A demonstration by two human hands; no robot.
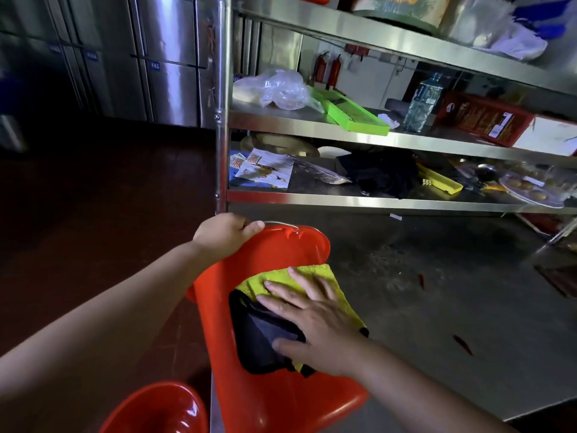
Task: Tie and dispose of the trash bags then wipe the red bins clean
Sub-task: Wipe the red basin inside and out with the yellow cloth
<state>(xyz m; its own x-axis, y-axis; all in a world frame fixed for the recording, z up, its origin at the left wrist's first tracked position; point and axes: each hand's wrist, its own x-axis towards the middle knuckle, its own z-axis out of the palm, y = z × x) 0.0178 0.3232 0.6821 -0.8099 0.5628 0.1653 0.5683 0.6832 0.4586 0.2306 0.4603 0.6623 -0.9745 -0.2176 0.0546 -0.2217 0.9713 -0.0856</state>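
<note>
Left hand [225, 231]: fingers curled, gripping rim of tilted red bin [259, 307]; right hand [315, 317]: fingers spread flat, pressing yellow-black cloth [281, 310] against bin wall

A glossy red bin [268, 354] lies tipped on its side in the lower centre of the frame, its rim [299, 239] toward the upper middle with a thin metal handle along it. A yellow and black cloth [281, 310] lies flat against its side wall. A second red bin [159, 410] shows at the bottom left edge, partly cut off, just beside the first.
</note>
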